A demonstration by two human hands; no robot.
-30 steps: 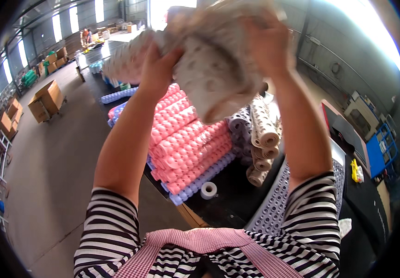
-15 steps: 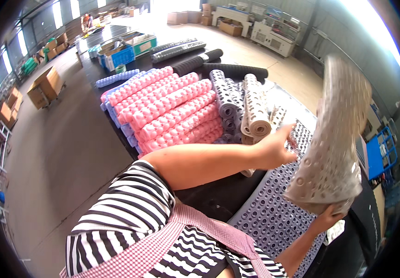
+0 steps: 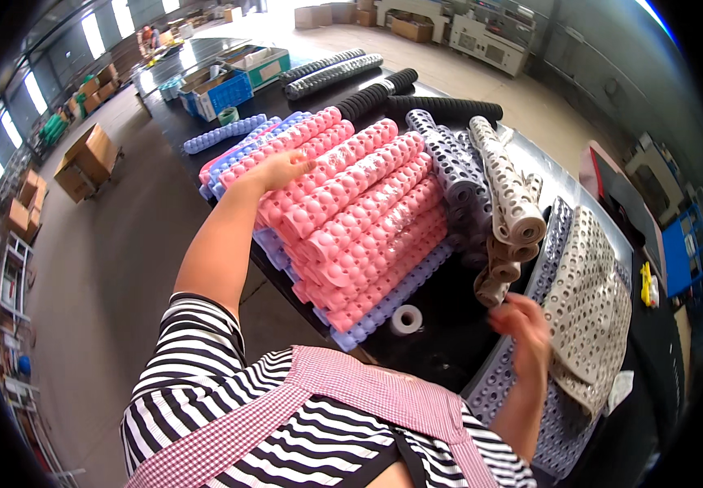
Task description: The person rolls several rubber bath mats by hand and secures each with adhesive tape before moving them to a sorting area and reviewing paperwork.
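Note:
My left hand lies on top of the stack of pink rolled bubble mats, fingers stretched along one roll. Blurred by motion, my right hand hovers beside the ends of the beige rolled mats. No mat shows in it, though its fingers are smeared. To its right, an unrolled beige mat with holes lies loosely over flat grey-purple mats. Grey-purple rolls stand between the pink and beige ones.
A roll of tape sits on the black table before the pink stack. Blue rolls, black rolls and a blue box are farther back. A carton on a trolley stands at the left; a yellow-handled tool lies right.
The beige mat, earlier held up by my right hand, now lies on the grey-purple mats. My right hand has let go of it. My left hand has moved left onto the pink rolls.

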